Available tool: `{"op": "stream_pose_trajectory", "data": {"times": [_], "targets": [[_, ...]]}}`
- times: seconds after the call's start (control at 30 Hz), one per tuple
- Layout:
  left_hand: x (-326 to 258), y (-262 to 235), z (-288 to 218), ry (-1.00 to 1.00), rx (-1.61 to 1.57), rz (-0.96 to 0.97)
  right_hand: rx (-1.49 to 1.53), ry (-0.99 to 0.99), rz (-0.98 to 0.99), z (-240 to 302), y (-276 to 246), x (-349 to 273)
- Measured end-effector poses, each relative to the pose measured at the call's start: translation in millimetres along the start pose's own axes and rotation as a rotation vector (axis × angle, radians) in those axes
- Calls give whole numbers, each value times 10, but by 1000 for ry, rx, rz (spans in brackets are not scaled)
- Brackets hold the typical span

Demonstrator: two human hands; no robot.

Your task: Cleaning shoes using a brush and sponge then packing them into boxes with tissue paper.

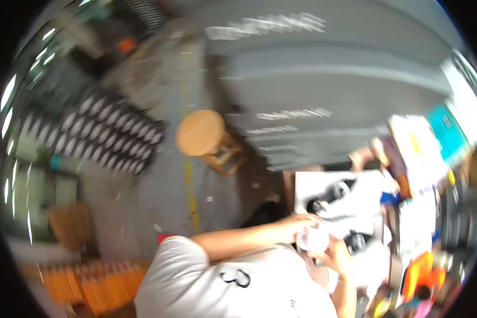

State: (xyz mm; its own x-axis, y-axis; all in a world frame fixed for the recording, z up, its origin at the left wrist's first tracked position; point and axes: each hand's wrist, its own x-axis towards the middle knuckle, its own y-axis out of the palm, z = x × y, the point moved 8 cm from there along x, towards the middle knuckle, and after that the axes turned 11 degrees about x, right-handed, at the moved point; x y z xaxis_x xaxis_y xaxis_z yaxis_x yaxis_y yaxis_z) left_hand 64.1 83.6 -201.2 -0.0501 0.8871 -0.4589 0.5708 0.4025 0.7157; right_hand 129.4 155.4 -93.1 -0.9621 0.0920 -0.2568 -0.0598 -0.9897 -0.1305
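In front of my chest, at the edge of a white table [302, 186], both hands are closed round a small whitish object [314, 239], rounded and blurred, so its kind does not show. My left hand [298, 224] grips it from the far left side. Against its right side press the fingers of my right hand [337, 256]. A dark and white part [357, 241] lies on the table just right of my hands. Farther back on the same table are another black and white part [339, 189] and a small black one [317, 205].
A stool with a round wooden top [200, 132] stands on the floor ahead left. Grey covered stacks [334, 90] fill the far side. Left is a black rack [95, 132] of pale pieces; orange crates [111, 289] sit lower left. Another person's arm [367, 157] reaches over the table's far right.
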Motion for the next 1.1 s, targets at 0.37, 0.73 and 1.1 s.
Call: {"op": "stream_pose_trajectory", "data": {"times": [0.37,0.73,1.1], "targets": [[-59,554,-139,-5,680,181,132,-133,-888,-337,-292,-575],[573,132,-845,273,1275,17,-308,-189,-769,-189,-416,-384],[1111,-525,-332,-376,1038,-36,-107,-90,-938,-773,-881,256]]}}
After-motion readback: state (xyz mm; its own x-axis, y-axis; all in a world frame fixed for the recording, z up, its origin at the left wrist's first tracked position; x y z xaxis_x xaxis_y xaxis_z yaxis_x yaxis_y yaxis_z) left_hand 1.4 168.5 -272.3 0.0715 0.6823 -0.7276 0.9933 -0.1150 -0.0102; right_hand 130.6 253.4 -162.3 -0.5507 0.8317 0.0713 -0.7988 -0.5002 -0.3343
